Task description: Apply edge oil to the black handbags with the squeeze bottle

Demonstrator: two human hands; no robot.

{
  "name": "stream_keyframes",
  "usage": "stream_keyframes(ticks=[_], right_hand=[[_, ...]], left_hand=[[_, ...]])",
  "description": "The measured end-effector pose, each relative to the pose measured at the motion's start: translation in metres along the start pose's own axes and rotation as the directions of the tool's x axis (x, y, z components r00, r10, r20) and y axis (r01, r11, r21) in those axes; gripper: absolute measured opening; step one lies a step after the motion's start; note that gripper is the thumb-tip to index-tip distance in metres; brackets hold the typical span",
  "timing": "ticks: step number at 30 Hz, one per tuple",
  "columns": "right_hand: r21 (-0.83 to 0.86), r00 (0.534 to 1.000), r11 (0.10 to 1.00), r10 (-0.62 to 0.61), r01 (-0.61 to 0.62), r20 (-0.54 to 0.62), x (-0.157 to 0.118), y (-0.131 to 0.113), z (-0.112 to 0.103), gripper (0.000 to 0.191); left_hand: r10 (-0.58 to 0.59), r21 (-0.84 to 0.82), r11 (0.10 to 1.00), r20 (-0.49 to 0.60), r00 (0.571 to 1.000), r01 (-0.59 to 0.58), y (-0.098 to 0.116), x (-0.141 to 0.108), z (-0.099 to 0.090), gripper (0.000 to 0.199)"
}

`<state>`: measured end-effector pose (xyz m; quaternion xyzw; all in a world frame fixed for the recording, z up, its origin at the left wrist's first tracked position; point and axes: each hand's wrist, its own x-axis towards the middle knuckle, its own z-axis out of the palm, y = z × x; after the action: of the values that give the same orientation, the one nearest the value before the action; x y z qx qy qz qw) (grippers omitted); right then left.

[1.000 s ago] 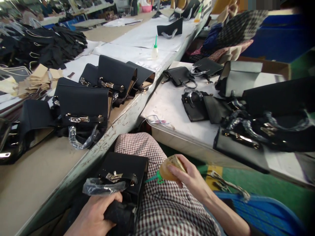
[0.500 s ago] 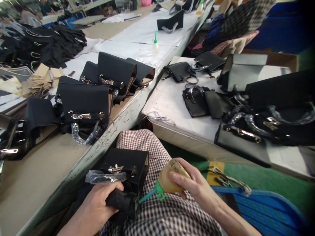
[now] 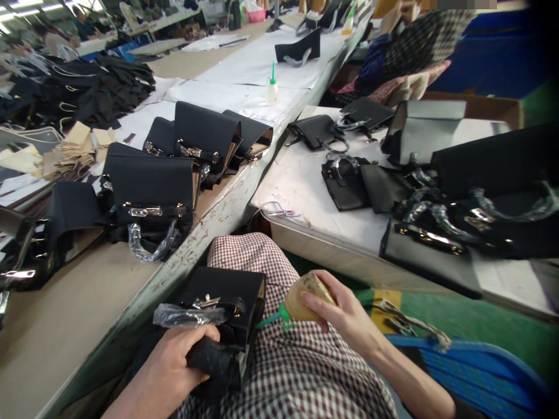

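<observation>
A small black handbag lies on my lap over the checked cloth, its metal clasp facing up and its handle wrapped in clear plastic. My left hand is closed around the bag's dark fabric lining beside the handle. In my right hand is a yellowish squeeze glue bottle, tilted with its green nozzle pointing left and down. The nozzle tip is at the bag's right side edge; whether it touches cannot be made out. My left fingertips are partly hidden in the black fabric.
Several black handbags stand on the left table, with another squeeze bottle behind them. More bags crowd the right table. A blue plastic chair is at lower right. A person in a checked sleeve sits beyond.
My right hand has moved the glue bottle slightly up, and its nozzle tip has gone up along the bag's side edge. My left hand keeps its hold. The view has tilted slightly.
</observation>
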<state>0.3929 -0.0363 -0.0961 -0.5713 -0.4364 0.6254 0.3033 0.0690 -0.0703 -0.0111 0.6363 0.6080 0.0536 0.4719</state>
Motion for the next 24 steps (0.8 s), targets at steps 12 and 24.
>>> stream_keyframes(ticks=[12, 24], right_hand=[[-0.346, 0.965, 0.932, -0.180, 0.105, -0.192, 0.011, 0.012, -0.004, 0.045], [0.627, 0.988, 0.767, 0.148, -0.140, 0.039, -0.019, -0.006, 0.006, 0.048]], left_hand=[[0.034, -0.017, 0.999, -0.020, 0.999, -0.035, 0.000, 0.005, 0.002, 0.020], [0.302, 0.176, 0.947, -0.210, 0.930, -0.268, -0.002, 0.009, -0.005, 0.024]])
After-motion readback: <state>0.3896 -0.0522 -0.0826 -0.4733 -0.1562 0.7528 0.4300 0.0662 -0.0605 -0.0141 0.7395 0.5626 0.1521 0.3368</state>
